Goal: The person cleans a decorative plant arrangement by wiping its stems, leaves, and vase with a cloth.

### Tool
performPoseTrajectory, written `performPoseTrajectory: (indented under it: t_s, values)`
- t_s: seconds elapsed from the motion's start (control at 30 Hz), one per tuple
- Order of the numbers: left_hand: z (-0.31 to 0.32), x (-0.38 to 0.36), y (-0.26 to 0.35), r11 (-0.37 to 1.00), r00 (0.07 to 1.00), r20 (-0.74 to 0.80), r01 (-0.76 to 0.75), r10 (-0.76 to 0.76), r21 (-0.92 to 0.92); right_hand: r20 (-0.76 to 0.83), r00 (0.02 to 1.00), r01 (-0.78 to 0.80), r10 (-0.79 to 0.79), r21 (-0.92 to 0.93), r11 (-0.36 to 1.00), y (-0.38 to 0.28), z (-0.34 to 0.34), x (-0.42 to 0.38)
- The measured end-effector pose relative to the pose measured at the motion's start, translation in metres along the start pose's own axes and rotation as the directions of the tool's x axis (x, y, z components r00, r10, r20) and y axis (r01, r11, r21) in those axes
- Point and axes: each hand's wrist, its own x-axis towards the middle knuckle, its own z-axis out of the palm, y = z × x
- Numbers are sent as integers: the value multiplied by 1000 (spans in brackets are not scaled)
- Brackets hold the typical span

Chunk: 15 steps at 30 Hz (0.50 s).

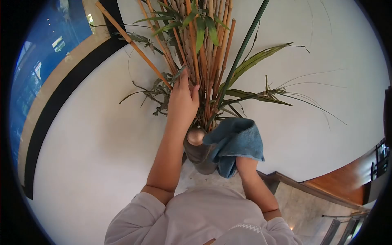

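Note:
A tall arrangement of bamboo stalks [223, 45] with green and dried leaves rises from a dark vase [204, 165] that has a round, shiny copper-coloured spot on its side. My left hand [182, 100] reaches up against the left side of the stalks, fingers stretched upward and thumb apart; leaves and stalks partly hide the fingertips. A blue cloth [245, 139] is draped over my right hand and covers its fingers. The cloth is beside the vase's upper right side, and part of it hangs down in front of the vase.
Behind the plant is a white wall [318, 134]. A blue picture [53, 61] with a black and beige frame hangs at the left. Long thin leaves [269, 96] stick out to the right. A stone floor [302, 204] and dark metal bars [339, 230] show at the lower right.

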Motion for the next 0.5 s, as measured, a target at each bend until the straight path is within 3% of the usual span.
performPoseTrajectory:
  t_s: [0.03,0.1,0.17,0.27,0.33,0.37,0.47,0.5]
  values:
    - [1,-2,-2,999,999,-41,-31,30,-17,-29,995,-92,93,12,996,0,0,-2]
    - [1,-8,1,997,994,-93,-68,64,-42,-184,983,-22,12,-51,998,8,-1,-6]
    - [-5,-16,13,995,991,-114,-78,71,-57,-310,926,69,-214,-420,905,32,-6,-8]
    - [-7,-22,23,969,970,-190,-184,152,-164,-373,922,-49,102,149,988,-2,-24,16]
    - [2,-26,26,904,939,-208,-325,274,-276,-484,846,-78,223,301,951,8,-28,24]
    - [5,-27,26,868,930,-141,-367,339,-333,-530,799,-80,284,374,924,16,-32,26]
    - [19,-27,33,807,908,-21,-382,419,-450,-557,749,-123,358,414,902,62,-57,29]
    - [15,-27,41,847,925,98,-287,366,-448,-528,759,-127,382,456,881,58,-62,32]
